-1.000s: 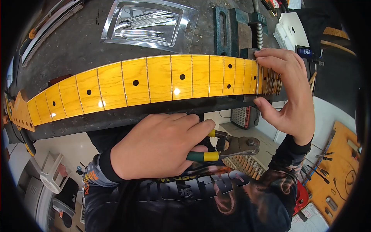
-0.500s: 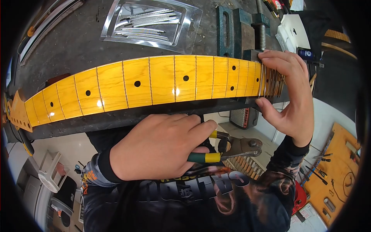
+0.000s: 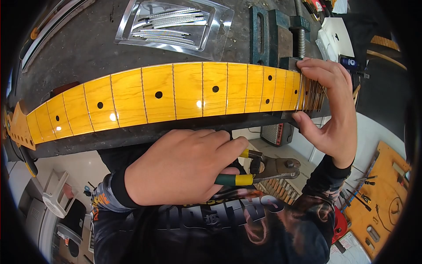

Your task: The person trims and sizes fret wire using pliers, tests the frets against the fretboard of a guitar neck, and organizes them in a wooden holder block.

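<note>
A glossy yellow guitar neck [image 3: 189,92] with black dot inlays lies across the bench, headstock at the left. My left hand [image 3: 176,169] is closed around the green and yellow handles of end-cutting pliers [image 3: 281,169], held below the neck's near edge. At the neck's right end, my right hand [image 3: 332,105] spans the fretboard, fingertips at the far edge and thumb at the near edge. Between them runs a silvery fret wire [image 3: 301,90], held at its two ends. Several more frets [image 3: 317,97] stick out past the edges under my palm, partly hidden.
A clear plastic tray [image 3: 220,44] with several cut fret wires [image 3: 171,26] lies behind the neck. A green metal vise [image 3: 260,39] with a threaded screw [image 3: 300,39] stands behind its right end. White packaging [image 3: 336,37] lies further right. A tool board [image 3: 378,211] is at lower right.
The view has shifted slightly, so the neck and bench items appear a little further right. Both hands keep the same hold.
</note>
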### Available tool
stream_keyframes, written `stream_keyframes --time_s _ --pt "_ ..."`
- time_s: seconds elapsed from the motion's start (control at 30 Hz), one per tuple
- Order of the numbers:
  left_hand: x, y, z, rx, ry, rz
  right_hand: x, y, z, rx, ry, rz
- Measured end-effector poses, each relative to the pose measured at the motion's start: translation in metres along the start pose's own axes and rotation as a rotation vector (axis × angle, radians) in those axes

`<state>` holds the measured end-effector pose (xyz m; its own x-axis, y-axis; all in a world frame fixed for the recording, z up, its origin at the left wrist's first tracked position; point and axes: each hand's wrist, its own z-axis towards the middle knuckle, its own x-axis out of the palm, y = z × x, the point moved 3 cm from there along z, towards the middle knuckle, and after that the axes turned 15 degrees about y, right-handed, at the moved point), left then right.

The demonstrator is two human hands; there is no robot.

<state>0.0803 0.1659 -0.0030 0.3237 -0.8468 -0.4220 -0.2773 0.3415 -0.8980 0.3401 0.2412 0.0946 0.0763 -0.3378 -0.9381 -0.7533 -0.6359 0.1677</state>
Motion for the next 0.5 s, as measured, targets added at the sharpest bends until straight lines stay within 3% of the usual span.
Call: stream_keyframes --time_s 0.5 --pt "0.0001 -0.0002 -0.0005 -0.012 0.012 0.006 -0.0014 0.0002 0.0000 0.003 0.008 -0.011"
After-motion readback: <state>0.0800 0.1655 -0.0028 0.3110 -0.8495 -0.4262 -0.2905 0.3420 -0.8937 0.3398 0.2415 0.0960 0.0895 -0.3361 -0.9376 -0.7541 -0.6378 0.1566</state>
